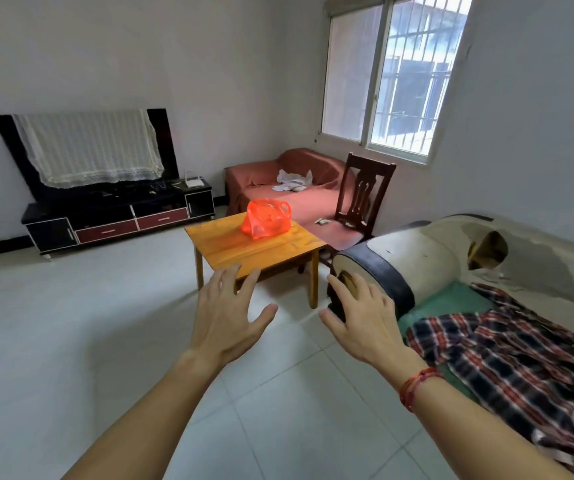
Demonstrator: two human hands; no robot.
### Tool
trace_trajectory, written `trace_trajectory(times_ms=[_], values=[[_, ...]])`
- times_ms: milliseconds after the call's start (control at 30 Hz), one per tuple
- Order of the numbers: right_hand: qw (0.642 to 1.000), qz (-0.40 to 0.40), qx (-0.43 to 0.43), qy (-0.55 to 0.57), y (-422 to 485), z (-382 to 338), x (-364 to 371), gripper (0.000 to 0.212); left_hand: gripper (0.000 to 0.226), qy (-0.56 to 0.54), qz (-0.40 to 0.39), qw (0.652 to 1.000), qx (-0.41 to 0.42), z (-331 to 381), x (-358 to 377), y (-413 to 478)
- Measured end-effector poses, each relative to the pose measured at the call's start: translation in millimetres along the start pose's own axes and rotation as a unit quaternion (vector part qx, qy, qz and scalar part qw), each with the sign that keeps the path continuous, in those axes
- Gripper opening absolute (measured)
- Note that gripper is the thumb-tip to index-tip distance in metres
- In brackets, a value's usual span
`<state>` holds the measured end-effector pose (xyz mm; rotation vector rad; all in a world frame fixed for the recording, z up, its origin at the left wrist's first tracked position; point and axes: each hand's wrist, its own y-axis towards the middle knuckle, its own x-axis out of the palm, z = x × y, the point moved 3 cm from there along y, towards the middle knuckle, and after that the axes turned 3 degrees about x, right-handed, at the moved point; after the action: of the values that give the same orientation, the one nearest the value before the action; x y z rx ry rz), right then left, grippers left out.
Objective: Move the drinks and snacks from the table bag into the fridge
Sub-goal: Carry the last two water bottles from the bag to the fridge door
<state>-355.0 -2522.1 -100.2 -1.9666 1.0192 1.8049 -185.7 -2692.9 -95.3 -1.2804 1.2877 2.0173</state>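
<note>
On the wooden table (pixel 244 247), toward its far edge, sits a red plastic bag (pixel 266 218), knotted; contents not discernible. Both hands are raised in front, short of the table's near edge: left hand (pixel 224 317) and right hand (pixel 361 318), fingers spread wide, holding nothing. Red cord (pixel 413 386) circles the right wrist.

Both arms outstretched, left hand (pixel 224 320) and right hand (pixel 361 320) spread, palms down
</note>
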Motion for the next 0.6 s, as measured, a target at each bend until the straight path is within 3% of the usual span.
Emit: trace_trajectory(times_ms=[600], values=[[0.999, -0.037, -0.027, 0.000, 340.8, 60.5, 114.6, 0.070, 0.077, 0.005, -0.028, 0.999, -0.042, -77.6, 177.4, 279.8]])
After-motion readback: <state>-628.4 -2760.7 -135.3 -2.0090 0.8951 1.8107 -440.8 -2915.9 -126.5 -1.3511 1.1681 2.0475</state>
